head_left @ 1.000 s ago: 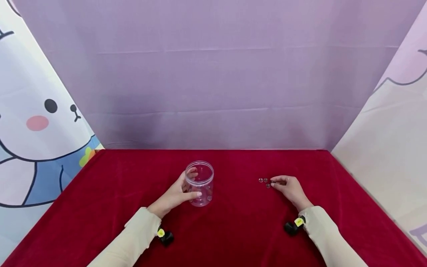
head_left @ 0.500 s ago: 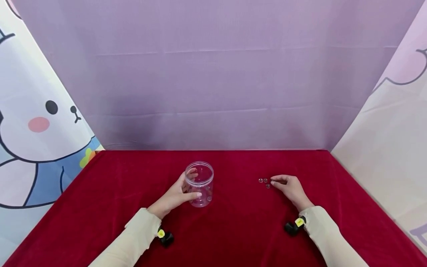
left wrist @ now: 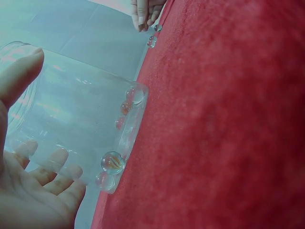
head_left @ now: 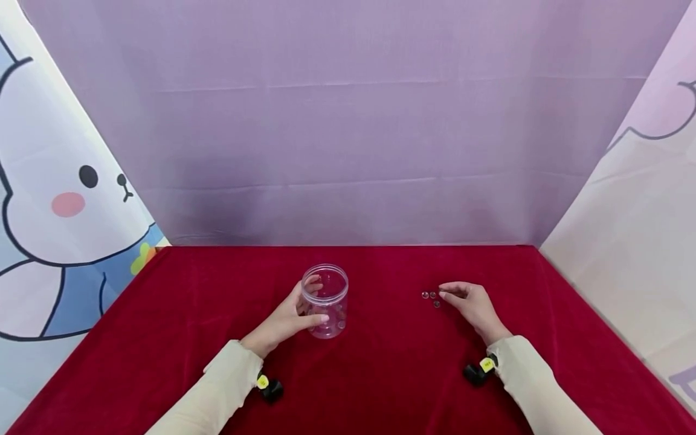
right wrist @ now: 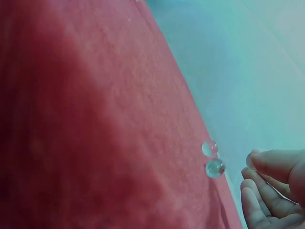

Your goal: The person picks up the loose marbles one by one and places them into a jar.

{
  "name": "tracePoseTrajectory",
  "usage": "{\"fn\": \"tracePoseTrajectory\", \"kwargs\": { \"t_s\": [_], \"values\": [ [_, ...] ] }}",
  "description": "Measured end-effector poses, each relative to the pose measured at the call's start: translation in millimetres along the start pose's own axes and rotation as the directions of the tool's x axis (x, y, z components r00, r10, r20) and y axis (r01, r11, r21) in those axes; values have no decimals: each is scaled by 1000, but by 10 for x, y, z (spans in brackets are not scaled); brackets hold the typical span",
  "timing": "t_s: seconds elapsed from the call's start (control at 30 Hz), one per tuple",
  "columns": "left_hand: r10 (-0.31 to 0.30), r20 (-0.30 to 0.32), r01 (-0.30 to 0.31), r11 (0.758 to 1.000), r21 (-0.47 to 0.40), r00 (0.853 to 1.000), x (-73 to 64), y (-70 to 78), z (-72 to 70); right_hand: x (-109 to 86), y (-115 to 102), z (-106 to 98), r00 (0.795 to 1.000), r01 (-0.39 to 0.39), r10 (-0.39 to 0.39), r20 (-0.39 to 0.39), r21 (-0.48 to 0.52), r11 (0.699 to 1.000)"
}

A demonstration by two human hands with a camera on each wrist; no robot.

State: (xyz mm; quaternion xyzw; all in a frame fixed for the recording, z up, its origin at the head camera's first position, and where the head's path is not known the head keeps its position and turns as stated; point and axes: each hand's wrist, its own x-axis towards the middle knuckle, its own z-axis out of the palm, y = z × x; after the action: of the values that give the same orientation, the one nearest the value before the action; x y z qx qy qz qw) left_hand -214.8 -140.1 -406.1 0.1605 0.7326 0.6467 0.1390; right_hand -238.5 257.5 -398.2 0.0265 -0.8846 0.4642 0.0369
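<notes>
Head view was filled by a red cloth, backed by a purple curtain and flanked by printed sheets. Near the cloth's middle, a clear jar with marbles inside was gripped by the left hand. A mostly hidden marble was pinched by the right hand, just beside three loose marbles.

Cylindrical plastic jar: clear, colourless. Round glass marble inside jar: clear, amber-orange swirl. Loose glass marbles right of jar: clear. Cloth-covered counter below jar: solid deep red. Fabric backdrop behind jar: plain light purple. Cartoon-printed sheet left of jar: white and blue, dark outlines, pink cheek. Long sleeves nearer than jar: plain cream.
</notes>
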Motion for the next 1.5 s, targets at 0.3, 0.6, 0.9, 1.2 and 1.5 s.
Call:
{"fn": "tracePoseTrajectory", "kwargs": {
  "t_s": [0.3, 0.6, 0.9, 1.2, 1.5],
  "values": [
    [10, -3, -10, 1000, 2, 1000, 9, 22, 4, 0, -142, -18, 1000, 14, -14, 4, 29, 999],
    [12, -6, -12, 1000, -1, 1000, 13, 31, 1, -1, -225, -9, 999, 38, -38, 3, 27, 999],
    [9, -1, -9, 1000, -1, 1000, 15, 27, 2, -13, -285, 24, 999, 32, -34, 21, 59, 998],
    [-2, -7, 2, 1000, -5, 1000, 3, 56, 12, -11, -347, 92, 998, 46, -50, 30, 115, 992],
    [-6, -7, 6, 1000, -4, 1000, -2, 74, 25, -43, -433, 145, 997, 44, -52, 49, 152, 987]
  ]
}}
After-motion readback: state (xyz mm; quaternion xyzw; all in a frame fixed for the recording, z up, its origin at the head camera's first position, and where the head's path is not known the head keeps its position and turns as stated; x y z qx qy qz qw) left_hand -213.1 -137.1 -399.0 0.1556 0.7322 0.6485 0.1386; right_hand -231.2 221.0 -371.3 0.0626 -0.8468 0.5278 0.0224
